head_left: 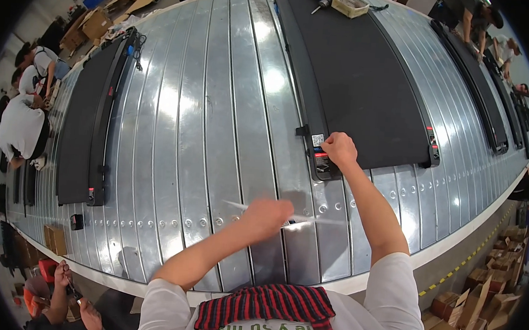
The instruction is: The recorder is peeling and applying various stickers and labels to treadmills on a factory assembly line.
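Observation:
In front of me lies a black treadmill (369,74) with a flat belt and dark side rails. Its near left corner carries a white square code label (318,140) and black-and-red warning stickers (321,163). Over that corner my right hand (341,149) is closed in a pinch, fingertips touching the frame beside the label; what they hold, if anything, is hidden. Lower and to the left, my left hand (267,218) is closed and smeared by motion. A thin, translucent strip (332,221) sticks out on both sides of it, above the metal surface.
Metal slats with rollers form the table (218,119). Another treadmill (87,119) lies left, with a small black block (76,222) near it; more lie right (475,88). A tray (350,5) and a power drill (322,2) rest at the far end. Several people work around the edges.

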